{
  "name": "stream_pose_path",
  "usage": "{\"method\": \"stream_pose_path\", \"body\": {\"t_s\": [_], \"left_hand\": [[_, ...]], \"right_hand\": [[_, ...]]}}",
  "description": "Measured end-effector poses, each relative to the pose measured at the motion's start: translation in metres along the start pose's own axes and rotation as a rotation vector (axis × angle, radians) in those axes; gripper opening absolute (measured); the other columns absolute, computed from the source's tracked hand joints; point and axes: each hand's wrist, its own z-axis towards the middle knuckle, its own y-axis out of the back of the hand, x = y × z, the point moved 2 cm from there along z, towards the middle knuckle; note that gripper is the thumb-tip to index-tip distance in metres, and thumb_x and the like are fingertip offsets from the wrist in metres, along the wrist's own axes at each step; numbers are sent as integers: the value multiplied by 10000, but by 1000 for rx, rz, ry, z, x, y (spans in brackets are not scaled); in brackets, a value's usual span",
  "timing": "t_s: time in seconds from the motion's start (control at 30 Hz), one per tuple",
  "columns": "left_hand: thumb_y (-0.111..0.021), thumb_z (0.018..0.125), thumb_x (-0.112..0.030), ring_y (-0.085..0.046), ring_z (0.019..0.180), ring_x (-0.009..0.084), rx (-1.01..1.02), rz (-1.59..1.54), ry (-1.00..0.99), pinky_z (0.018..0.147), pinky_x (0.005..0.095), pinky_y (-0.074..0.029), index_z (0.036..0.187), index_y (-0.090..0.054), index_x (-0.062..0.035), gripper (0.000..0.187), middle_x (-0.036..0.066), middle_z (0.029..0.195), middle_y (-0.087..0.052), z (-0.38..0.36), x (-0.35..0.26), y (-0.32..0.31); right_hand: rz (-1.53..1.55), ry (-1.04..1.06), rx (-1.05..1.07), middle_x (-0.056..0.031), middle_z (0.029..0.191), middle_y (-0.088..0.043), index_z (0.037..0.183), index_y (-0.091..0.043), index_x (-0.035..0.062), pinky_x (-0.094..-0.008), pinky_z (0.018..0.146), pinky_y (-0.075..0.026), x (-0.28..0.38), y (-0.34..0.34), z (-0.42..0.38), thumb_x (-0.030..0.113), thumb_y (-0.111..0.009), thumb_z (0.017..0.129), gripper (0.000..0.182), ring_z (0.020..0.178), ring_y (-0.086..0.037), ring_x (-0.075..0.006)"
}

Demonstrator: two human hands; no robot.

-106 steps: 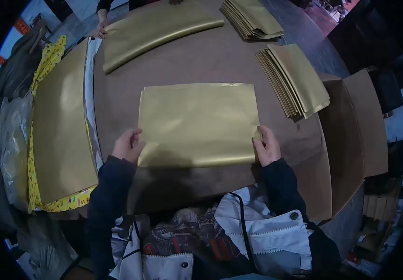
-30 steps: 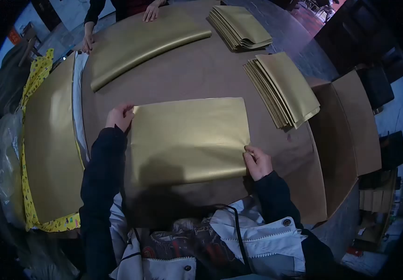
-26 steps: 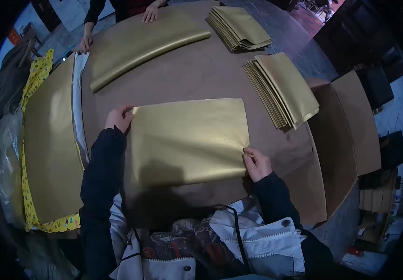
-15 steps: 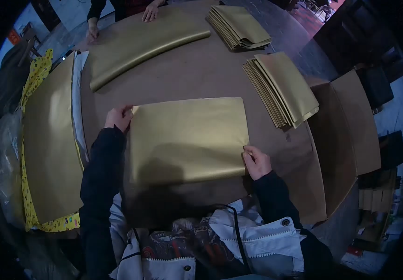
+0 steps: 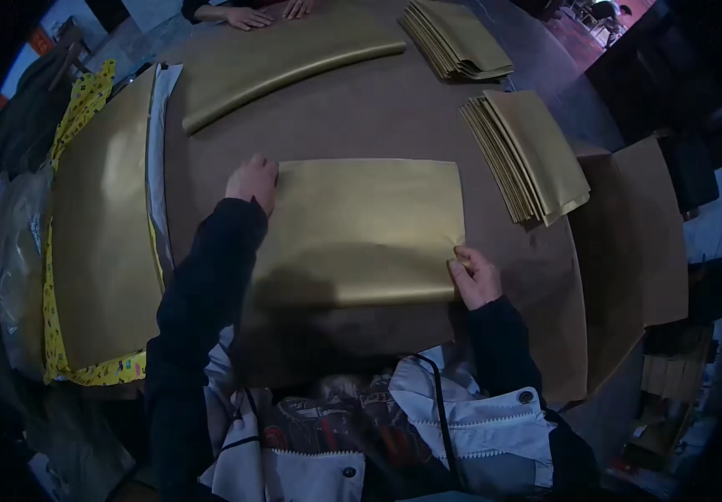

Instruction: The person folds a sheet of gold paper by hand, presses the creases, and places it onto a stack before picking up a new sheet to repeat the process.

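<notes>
A folded sheet of gold paper (image 5: 361, 226) lies in front of me, its bent edge towards my body. My left hand (image 5: 252, 184) is at its upper left corner, back of the hand up and fingers closed on the edge; the fingertips are partly hidden. Lower on the opposite side, my right hand (image 5: 478, 278) pinches the paper's right edge between thumb and fingers. The paper puckers a little at that pinch. A shadow falls across the lower left of the sheet.
Two stacks of folded gold paper (image 5: 537, 155) (image 5: 457, 38) lie to the right. An open cardboard box (image 5: 620, 251) stands beyond them. Flat gold sheets (image 5: 102, 226) lie left on yellow patterned wrapping (image 5: 85, 105). Across the table, another person's hands (image 5: 248, 17) rest on a folded gold sheet (image 5: 294, 54).
My left hand has moved up and over the paper's corner, its back now turned up. My right hand keeps its pinch. The other person's hands have shifted along their sheet.
</notes>
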Motion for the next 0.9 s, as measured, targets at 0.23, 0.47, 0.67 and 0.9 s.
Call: {"method": "stream_pose_path", "body": {"t_s": [0.23, 0.47, 0.67, 0.9], "left_hand": [[-650, 696, -642, -490, 1140, 410, 188, 23, 39, 860, 459, -492, 1244, -509, -136, 759, 227, 1296, -445, -23, -44, 15], [-640, 706, -647, -491, 1152, 394, 183, 46, 64, 870, 446, -491, 1315, -477, -159, 798, 222, 1312, -440, -28, -48, 21], [-616, 722, -661, -450, 1213, 378, 300, 58, 147, 928, 447, -464, 1361, -430, -175, 824, 194, 1374, -399, -27, -54, 28], [-574, 759, -649, -421, 1244, 395, 228, 65, 119, 954, 481, -434, 1371, -415, -156, 802, 208, 1407, -368, -35, -50, 15]], "right_hand": [[-279, 25, -1, -220, 940, -656, 1107, -604, -9, -412, 780, -511, 30, 16, -5, 288, -621, 865, 383, 867, -642, -373], [-587, 698, -34, -110, 978, -597, 923, -633, 55, -396, 739, -499, 102, 42, 35, 153, -661, 808, 154, 908, -581, -304], [-529, 1065, 338, -167, 1081, -561, 989, -629, 105, -420, 881, -468, 124, -84, 75, 275, -619, 822, 238, 1052, -530, -326], [-712, 853, 177, -151, 1389, -384, 1262, -506, 142, -558, 1046, -269, 87, -82, 135, 389, -547, 870, 465, 1303, -330, -362]]}}
